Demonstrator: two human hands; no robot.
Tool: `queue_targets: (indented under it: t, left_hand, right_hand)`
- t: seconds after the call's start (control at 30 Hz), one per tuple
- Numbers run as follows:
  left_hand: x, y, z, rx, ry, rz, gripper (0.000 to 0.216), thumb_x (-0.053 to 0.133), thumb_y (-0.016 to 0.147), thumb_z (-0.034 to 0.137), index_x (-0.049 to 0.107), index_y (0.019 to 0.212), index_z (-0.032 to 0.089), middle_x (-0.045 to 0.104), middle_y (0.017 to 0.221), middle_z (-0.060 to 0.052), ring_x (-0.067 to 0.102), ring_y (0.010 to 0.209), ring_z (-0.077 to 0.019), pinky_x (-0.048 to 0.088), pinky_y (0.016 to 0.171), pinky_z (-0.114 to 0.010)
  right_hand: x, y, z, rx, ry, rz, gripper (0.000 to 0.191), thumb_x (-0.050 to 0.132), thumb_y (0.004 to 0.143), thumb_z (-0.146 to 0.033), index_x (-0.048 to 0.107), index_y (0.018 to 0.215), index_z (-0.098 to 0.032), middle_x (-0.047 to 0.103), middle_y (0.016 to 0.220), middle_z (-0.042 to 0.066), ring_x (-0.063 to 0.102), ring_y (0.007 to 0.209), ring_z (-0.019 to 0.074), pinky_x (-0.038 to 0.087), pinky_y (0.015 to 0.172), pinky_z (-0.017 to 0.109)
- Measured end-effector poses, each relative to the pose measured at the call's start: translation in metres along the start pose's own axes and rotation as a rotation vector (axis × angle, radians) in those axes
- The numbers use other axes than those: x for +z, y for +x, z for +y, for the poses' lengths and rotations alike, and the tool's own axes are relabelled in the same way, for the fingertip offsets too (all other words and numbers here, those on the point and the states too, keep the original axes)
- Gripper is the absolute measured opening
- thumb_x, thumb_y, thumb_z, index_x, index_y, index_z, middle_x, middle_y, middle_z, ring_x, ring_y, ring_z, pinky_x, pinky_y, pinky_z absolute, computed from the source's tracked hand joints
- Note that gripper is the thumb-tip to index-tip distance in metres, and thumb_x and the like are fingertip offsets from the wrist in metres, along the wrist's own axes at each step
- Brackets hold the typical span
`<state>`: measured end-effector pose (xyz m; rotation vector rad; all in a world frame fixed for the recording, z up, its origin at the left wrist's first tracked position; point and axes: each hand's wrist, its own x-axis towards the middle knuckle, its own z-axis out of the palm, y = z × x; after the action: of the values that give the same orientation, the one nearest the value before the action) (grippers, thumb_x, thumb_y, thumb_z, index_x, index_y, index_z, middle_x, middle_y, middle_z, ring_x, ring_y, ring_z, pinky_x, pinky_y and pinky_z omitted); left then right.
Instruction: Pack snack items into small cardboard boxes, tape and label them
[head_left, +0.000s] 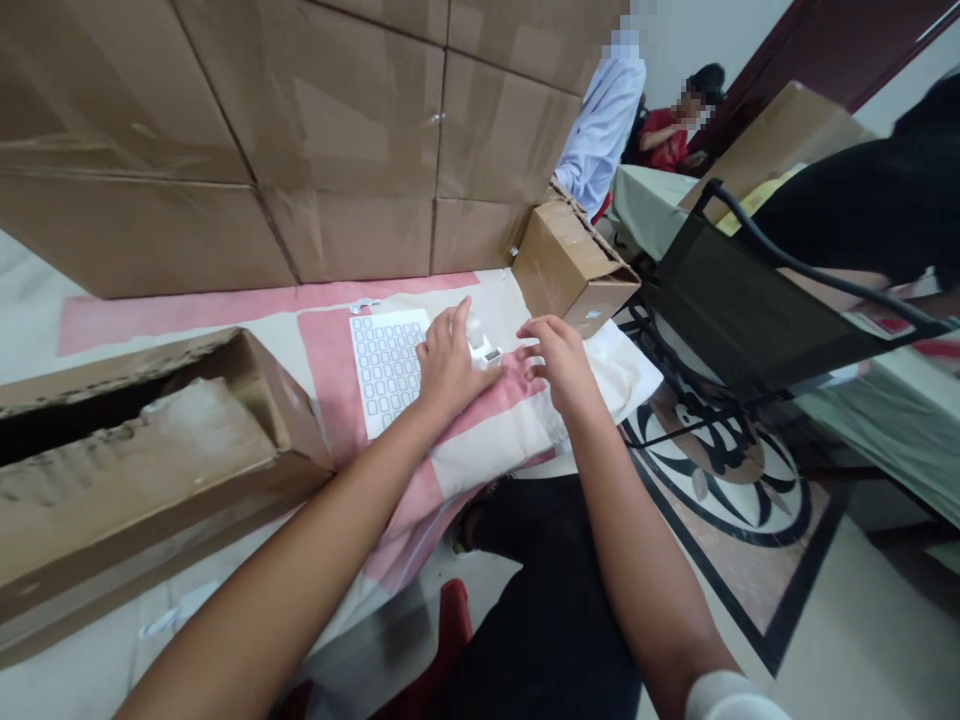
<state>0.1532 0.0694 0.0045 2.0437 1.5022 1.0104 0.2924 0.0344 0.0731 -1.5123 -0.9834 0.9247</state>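
My left hand (448, 362) is over the right side of a white sheet (386, 365) printed with rows of blue-outlined labels. Its fingers are spread and its thumb points right, close to a small white device (487, 355) with a dark window. Whether the thumb touches the device I cannot tell. To the right, my right hand (561, 362) hovers with its fingers bent and apart, nothing visible in them. Both hands are above a pink and white cloth (465, 450) on the table. Something clear and plastic-like lies behind the device, partly hidden.
Stacked cardboard boxes (360, 235) form a wall at the back. An open carton (150, 480) stands at left, a smaller box (574, 265) at back right beside white paper (637, 370). A dark folding chair frame (772, 300) is at right. Other people are farther off.
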Motion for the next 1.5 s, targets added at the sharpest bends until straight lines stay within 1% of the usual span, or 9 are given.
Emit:
queue_targets:
  t: [0.13,0.33,0.57,0.8,0.9,1.13,1.23,1.37,1.5]
  left_hand:
    - [0.001,0.0,-0.001,0.017,0.007,0.005,0.103,0.077,0.072,0.045,0.021,0.157,0.028,0.037,0.158,-0.016,0.035,0.147,-0.0351,0.038,0.111,-0.056]
    - [-0.002,0.0,0.002,0.004,-0.008,-0.004,0.097,0.072,0.073,0.04,0.022,0.156,0.028,0.038,0.157,-0.016,0.035,0.147,-0.0347,0.037,0.112,-0.056]
    - [0.0,0.0,-0.001,0.017,-0.012,-0.002,0.095,0.069,0.075,0.039,0.022,0.156,0.027,0.036,0.158,-0.016,0.034,0.147,-0.0352,0.036,0.114,-0.058]
    - [-0.003,0.0,0.0,0.017,0.024,-0.007,0.097,0.069,0.076,0.04,0.02,0.157,0.024,0.038,0.157,-0.017,0.036,0.147,-0.0354,0.039,0.112,-0.057]
    - [-0.004,0.001,0.0,0.021,0.024,-0.009,0.1,0.072,0.073,0.04,0.021,0.157,0.026,0.039,0.157,-0.017,0.037,0.146,-0.0351,0.04,0.112,-0.057]
    - [-0.003,0.003,-0.004,-0.01,-0.004,-0.016,0.106,0.079,0.069,0.045,0.02,0.156,0.029,0.036,0.156,-0.015,0.037,0.145,-0.0365,0.039,0.113,-0.059]
    - [-0.004,0.003,-0.003,-0.022,-0.003,-0.015,0.107,0.08,0.068,0.044,0.021,0.156,0.03,0.037,0.156,-0.014,0.038,0.145,-0.0349,0.038,0.113,-0.057]
    - [-0.003,0.003,-0.004,0.01,0.031,-0.035,0.097,0.076,0.074,0.045,0.026,0.156,0.033,0.033,0.158,-0.013,0.035,0.147,-0.0333,0.037,0.115,-0.055]
    - [-0.001,0.003,-0.006,0.019,0.05,-0.037,0.09,0.073,0.078,0.048,0.03,0.156,0.033,0.033,0.158,-0.013,0.033,0.147,-0.0342,0.038,0.114,-0.054]
  right_hand:
    - [0.004,0.006,0.011,0.066,-0.103,-0.071,0.022,0.064,0.074,-0.041,0.061,0.078,-0.02,0.059,0.072,0.002,0.05,0.054,0.0113,0.03,0.039,0.022]
    - [0.015,0.011,0.018,0.012,-0.208,-0.195,0.021,0.064,0.072,-0.039,0.065,0.074,-0.018,0.054,0.058,-0.002,0.047,0.052,0.0112,0.032,0.046,0.023]
    - [0.013,0.01,0.015,-0.173,-0.179,-0.205,0.019,0.069,0.067,-0.036,0.062,0.07,-0.018,0.057,0.063,-0.003,0.048,0.051,0.0084,0.038,0.05,0.022]
    - [0.007,-0.005,0.016,-0.104,-0.096,-0.33,0.009,0.063,0.073,-0.025,0.055,0.071,-0.021,0.062,0.057,-0.003,0.053,0.038,0.0103,0.03,0.039,0.02]
    - [0.005,-0.013,0.018,-0.096,-0.099,-0.302,0.014,0.061,0.071,-0.02,0.052,0.06,-0.02,0.059,0.05,-0.003,0.054,0.037,0.0115,0.027,0.038,0.02]
    - [-0.022,-0.037,0.016,-0.171,-0.025,-0.07,0.049,0.071,0.081,-0.04,0.043,0.046,-0.02,0.048,0.041,-0.003,0.035,0.033,0.0054,0.021,0.04,0.022]
    - [-0.03,-0.039,0.02,-0.09,-0.022,-0.036,0.044,0.075,0.074,-0.04,0.044,0.051,-0.019,0.056,0.049,-0.001,0.039,0.035,0.0055,0.022,0.04,0.021]
    - [-0.022,-0.027,0.028,0.043,-0.062,-0.127,0.025,0.068,0.073,-0.04,0.057,0.07,-0.018,0.066,0.065,0.0,0.043,0.038,0.0066,0.021,0.039,0.021]
    - [-0.003,-0.009,0.029,-0.162,-0.282,-0.129,0.032,0.062,0.071,-0.027,0.072,0.1,-0.017,0.064,0.07,-0.002,0.053,0.056,0.0101,0.042,0.057,0.023]
